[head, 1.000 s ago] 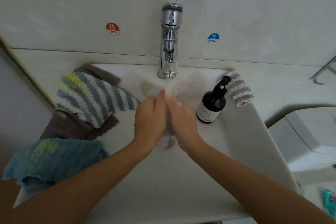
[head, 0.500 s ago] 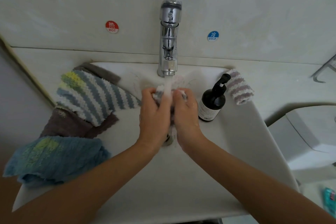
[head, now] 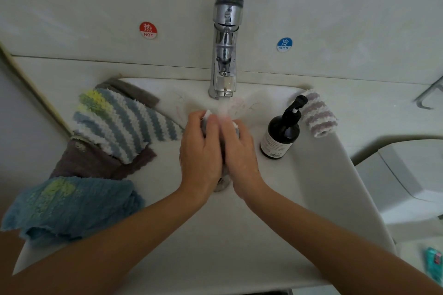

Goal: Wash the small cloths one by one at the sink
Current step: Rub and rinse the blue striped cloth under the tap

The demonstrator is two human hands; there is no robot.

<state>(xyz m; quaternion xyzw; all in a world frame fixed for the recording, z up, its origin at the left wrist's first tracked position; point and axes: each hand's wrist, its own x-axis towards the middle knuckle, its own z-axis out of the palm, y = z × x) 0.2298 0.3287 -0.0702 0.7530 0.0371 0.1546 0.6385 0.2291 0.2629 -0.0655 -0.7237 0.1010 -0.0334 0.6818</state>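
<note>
Over the sink [head: 311,199], the left hand [head: 200,148] and right hand [head: 239,151] press together, fingers curled around a small cloth [head: 233,124] bunched between them. Water from the tap [head: 225,55] just beyond lands on the fingertips. More cloths [head: 119,124] lie left of the hands; a soap bottle [head: 281,134] stands to their right.
</note>
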